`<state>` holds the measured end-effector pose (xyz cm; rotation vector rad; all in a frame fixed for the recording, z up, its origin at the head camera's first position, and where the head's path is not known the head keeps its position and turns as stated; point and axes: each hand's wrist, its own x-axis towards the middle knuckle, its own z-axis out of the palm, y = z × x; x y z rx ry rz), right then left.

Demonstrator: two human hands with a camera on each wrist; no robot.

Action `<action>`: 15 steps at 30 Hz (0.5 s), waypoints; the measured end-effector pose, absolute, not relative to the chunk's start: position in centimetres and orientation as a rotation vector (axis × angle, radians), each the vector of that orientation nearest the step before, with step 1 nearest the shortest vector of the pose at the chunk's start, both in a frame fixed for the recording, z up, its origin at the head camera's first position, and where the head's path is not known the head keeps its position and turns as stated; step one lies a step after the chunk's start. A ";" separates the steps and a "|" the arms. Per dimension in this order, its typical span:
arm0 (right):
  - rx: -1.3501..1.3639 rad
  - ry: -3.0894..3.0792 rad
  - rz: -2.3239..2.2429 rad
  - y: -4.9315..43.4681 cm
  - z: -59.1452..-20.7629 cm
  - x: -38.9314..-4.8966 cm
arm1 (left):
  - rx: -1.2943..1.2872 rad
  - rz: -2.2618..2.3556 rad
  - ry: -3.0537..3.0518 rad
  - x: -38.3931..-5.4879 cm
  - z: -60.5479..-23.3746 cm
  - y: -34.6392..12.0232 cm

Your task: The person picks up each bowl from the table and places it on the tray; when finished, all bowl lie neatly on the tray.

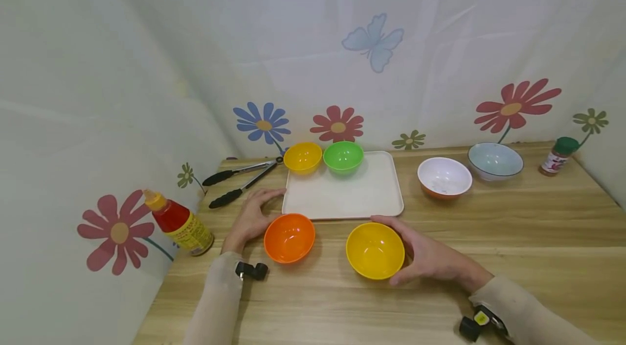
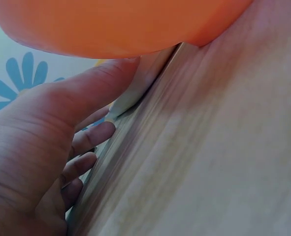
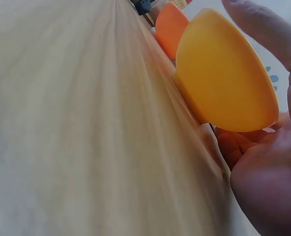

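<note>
My left hand (image 1: pixel 253 217) is at the left of the orange bowl (image 1: pixel 290 238), its fingers extended toward the tray's left edge. In the left wrist view the thumb lies right by that bowl's underside, and the other fingers are spread loosely below. Around the right side of the front yellow bowl (image 1: pixel 375 251) curves my right hand (image 1: pixel 430 255), fingers behind it and thumb at its near side. The right wrist view shows a gap between the thumb (image 3: pixel 268 29) and this bowl. Both bowls stand upright on the wooden table, in front of the white tray (image 1: pixel 342 198).
A second yellow bowl (image 1: pixel 302 158) and a green bowl (image 1: pixel 343 157) sit at the tray's back left. Tongs (image 1: pixel 244 182) and a red sauce bottle (image 1: pixel 181 225) stand left. Toward the right are a white bowl (image 1: pixel 444 177), a pale blue bowl (image 1: pixel 495 161) and a green-capped jar (image 1: pixel 558 156).
</note>
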<state>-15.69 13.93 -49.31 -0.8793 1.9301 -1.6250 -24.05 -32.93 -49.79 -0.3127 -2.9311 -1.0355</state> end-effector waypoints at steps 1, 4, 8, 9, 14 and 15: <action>-0.868 1.934 -1.621 13.9 -49.4 -15.7 | -0.314 -1.037 -2.932 -24.0 -49.8 -32.9; -0.854 1.952 -1.614 13.9 -49.5 -15.7 | -0.317 -1.036 -2.933 -24.1 -49.9 -33.0; -0.879 1.950 -1.627 13.8 -49.5 -15.7 | -0.320 -1.032 -2.936 -24.1 -50.0 -33.0; -0.888 1.943 -1.632 13.8 -49.6 -15.7 | -0.318 -1.034 -2.936 -24.1 -50.0 -33.0; -0.879 1.945 -1.622 13.9 -49.5 -15.6 | -0.299 -1.064 -2.942 -23.9 -49.8 -32.9; -0.879 1.948 -1.617 13.9 -49.5 -15.6 | -0.299 -1.069 -2.942 -23.9 -49.7 -32.9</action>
